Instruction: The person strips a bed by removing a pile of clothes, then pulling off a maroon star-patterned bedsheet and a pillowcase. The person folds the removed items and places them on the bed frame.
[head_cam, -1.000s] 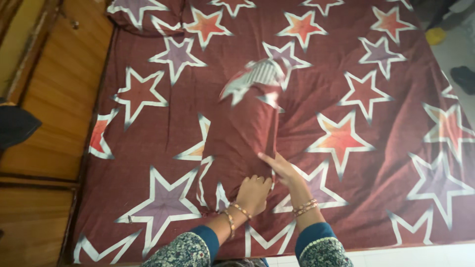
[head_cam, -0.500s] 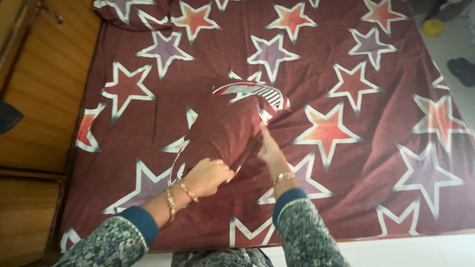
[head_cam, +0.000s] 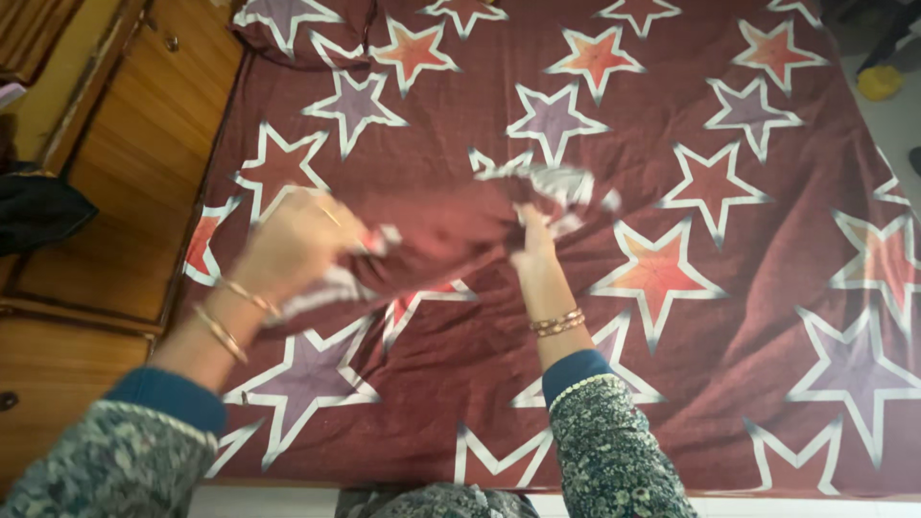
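Observation:
A maroon pillowcase point(head_cam: 451, 235) with the same star print as the bed sheet is lifted off the bed between my two hands. My left hand point(head_cam: 293, 245), blurred by motion, grips its near-left end at the left. My right hand point(head_cam: 532, 240) holds its far end, where a grey-white hem bunches up. Both wrists wear gold bangles, and both sleeves are dark with a pale pattern. The maroon bed sheet point(head_cam: 672, 374) with large outlined stars lies under the pillowcase.
A pillow point(head_cam: 297, 34) in matching fabric rests at the far left corner of the bed. Wooden furniture point(head_cam: 106, 211) runs along the left side, with a dark cloth point(head_cam: 38, 206) on it. A yellow object point(head_cam: 878, 82) sits on the floor at far right.
The pillowcase lay flat under both hands; it has been lifted and swung sideways. My left hand moved up and left with its end, my right hand moved forward to the far end.

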